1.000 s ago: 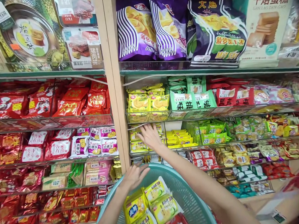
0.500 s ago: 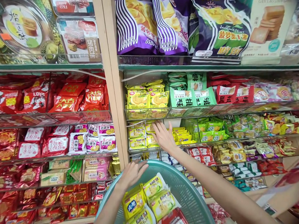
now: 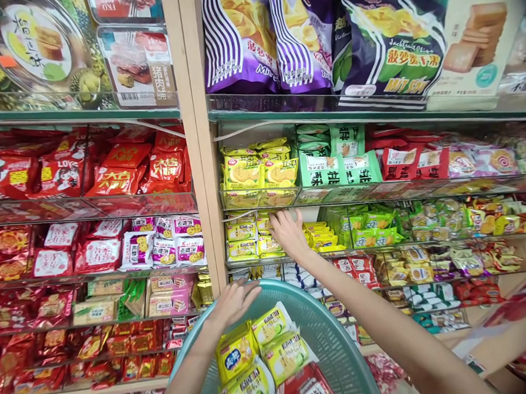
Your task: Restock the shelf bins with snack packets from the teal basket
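My left hand (image 3: 234, 304) lies over the far rim of a green plastic basket (image 3: 342, 330), its fingers hooked on the edge and the fingertips partly hidden. In the basket are several yellow snack packets (image 3: 286, 354) and a red packet (image 3: 308, 390). My right hand (image 3: 290, 233) reaches into a shelf compartment, fingers extended and touching the small yellow packets (image 3: 269, 244) stacked there. Nothing shows lifted in it, and some fingertips are hidden among the packets.
A wooden upright (image 3: 199, 141) divides the shelves. Clear plastic lips edge the compartments. Large purple chip bags (image 3: 240, 37) stand on the upper shelf, red packets (image 3: 118, 172) fill the left side, and green packets (image 3: 339, 166) lie above my right hand.
My right hand's fingers have shifted slightly and lie further over the yellow packets. My left hand and the basket stay nearly in place, with only a slight view shift.
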Motion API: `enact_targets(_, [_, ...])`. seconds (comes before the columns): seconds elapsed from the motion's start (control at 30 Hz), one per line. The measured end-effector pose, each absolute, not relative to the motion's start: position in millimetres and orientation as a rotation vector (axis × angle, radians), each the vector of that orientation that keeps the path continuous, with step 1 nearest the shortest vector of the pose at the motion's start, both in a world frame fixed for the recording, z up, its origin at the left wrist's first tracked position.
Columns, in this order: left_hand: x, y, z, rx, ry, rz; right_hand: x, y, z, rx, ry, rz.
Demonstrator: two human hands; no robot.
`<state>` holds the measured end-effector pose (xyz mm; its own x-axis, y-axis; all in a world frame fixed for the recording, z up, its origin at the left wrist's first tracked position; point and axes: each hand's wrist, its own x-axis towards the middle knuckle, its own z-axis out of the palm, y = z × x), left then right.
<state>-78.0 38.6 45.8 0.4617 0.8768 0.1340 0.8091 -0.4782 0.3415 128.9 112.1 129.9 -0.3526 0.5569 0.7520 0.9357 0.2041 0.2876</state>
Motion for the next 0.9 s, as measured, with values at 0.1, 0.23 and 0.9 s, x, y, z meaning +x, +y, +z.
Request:
enact_targets(0.1, [-78.1, 38.7, 45.8, 2.485, 1.450, 0.444, 129.6, 112.7, 133.2, -1.379, -2.013, -1.003])
enact_targets(0.23, [-78.3, 39.3, 45.1, 2.479, 1.441, 0.449, 129.1, 113.1, 133.5, -1.337, -2.033, -0.990])
enact_targets(0.9, [-79.7, 41.0, 43.4, 2.490, 1.444, 0.432, 128.0, 118.1, 130.5, -1.294, -2.052, -1.050])
